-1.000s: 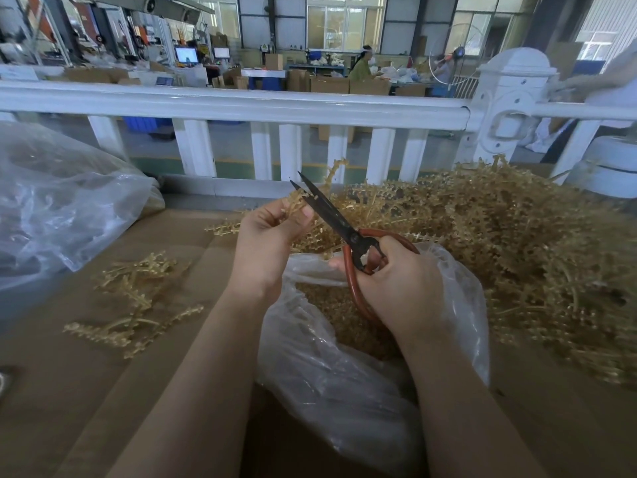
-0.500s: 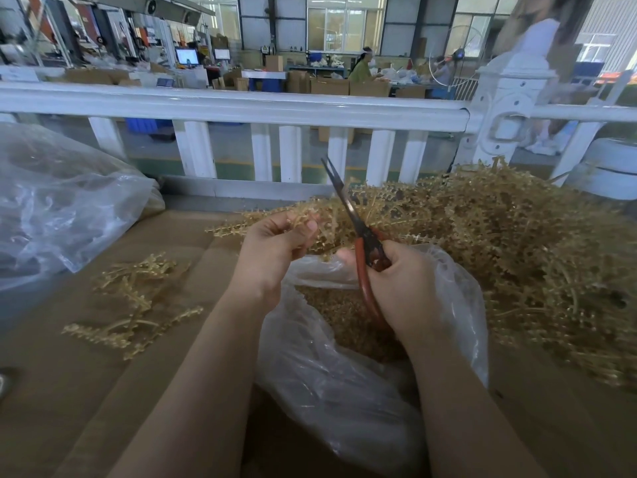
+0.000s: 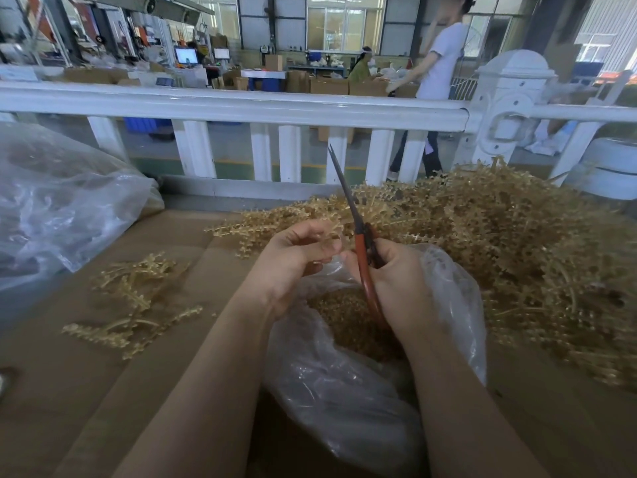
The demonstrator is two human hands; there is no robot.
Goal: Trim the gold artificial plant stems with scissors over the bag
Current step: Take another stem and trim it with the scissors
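Over the open plastic bag (image 3: 448, 305), the left hand (image 3: 296, 257) pinches a gold stem (image 3: 320, 224) while the right hand (image 3: 393, 277) grips red-handled scissors (image 3: 358, 236), blades nearly closed and pointing up. A cut seems between snips; next, the blades must open around the stem.

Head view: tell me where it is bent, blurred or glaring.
Head view: wide-angle bend bows the white railing and stretches the forearms at the bottom edge; the walking person behind is motion-blurred; the windows blow out bright; soft glare streaks the clear bag under the hands; the scissors and the right hand stay fairly sharp; the gold stem heap smears toward the right edge.
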